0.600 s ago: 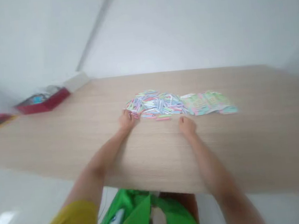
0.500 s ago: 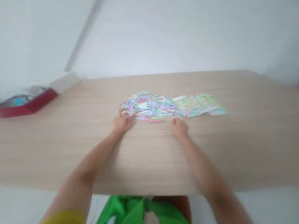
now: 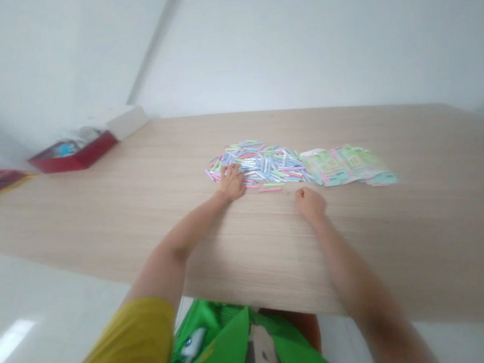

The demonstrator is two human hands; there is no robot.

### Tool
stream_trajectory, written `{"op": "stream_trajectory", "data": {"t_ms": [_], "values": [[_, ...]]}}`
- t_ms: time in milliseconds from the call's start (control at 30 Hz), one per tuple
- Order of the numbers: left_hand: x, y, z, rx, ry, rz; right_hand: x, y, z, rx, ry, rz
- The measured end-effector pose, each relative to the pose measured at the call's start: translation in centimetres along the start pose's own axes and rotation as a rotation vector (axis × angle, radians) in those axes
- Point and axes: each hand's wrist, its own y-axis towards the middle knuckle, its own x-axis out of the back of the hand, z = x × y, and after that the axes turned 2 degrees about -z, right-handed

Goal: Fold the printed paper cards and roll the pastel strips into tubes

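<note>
So my left hand (image 3: 231,183) sits on the near edge of the pastel paper strips (image 3: 266,166), fingers together, though I can't tell if they grip any; my right hand (image 3: 311,204) rests curled shut on the wooden table (image 3: 151,213), just below the pile.

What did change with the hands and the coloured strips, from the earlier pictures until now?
The left hand slid rightward along the near edge of the pile of pastel strips and now rests on it; no clear grasp shows. The right hand stayed curled on the table, and the pastel printed cards stayed in place.
</note>
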Motion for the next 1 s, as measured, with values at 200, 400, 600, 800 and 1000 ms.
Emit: {"op": "stream_trajectory", "data": {"t_ms": [200,400,600,800,1000], "values": [[-0.4,-0.3,-0.2,-0.059,-0.011,-0.006,-0.2,0.1,-0.2,0.014,-0.032,-0.007],[-1.4,-0.7,-0.3,-0.023,-0.032,-0.056,0.2,0.0,-0.1,0.010,-0.039,0.012],[-1.2,-1.0,-0.6,0.035,-0.075,-0.060,0.3,-0.2,-0.2,0.021,-0.050,0.014],[-1.0,-1.0,-0.3,0.084,-0.101,-0.073,0.3,-0.3,-0.2,0.031,-0.047,-0.008],[-0.8,-1.4,0.3,0.096,-0.122,-0.119,0.3,-0.9,0.6,0.055,0.001,-0.002]]}}
